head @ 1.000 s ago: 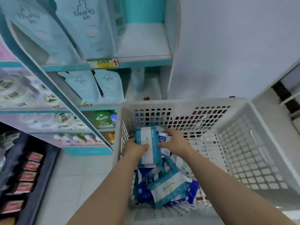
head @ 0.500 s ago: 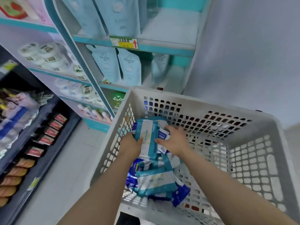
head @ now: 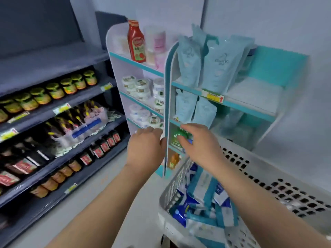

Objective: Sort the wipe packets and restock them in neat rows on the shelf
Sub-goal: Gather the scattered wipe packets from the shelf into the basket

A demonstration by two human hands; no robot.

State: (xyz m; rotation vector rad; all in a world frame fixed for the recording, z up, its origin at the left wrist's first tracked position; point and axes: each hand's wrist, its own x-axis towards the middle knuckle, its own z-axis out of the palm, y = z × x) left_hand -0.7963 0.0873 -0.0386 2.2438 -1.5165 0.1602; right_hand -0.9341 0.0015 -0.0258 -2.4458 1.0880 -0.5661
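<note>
Down in the white basket (head: 286,176), the wipe packets (head: 202,197) lie in a messy pile. Up by the shelf (head: 167,104), the left hand (head: 145,147) and right hand (head: 198,144) are apart, fingers loosely bent, holding nothing.

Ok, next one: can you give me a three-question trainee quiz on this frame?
1. True or false: the wipe packets lie in the basket.
2. What stands on the top left shelf of the shelf unit? A) red bottle B) green-lidded jars C) wipe packets
3. Short answer: which hand is in front of the green item?
Key: 1 true; 2 A; 3 the right hand.
</note>
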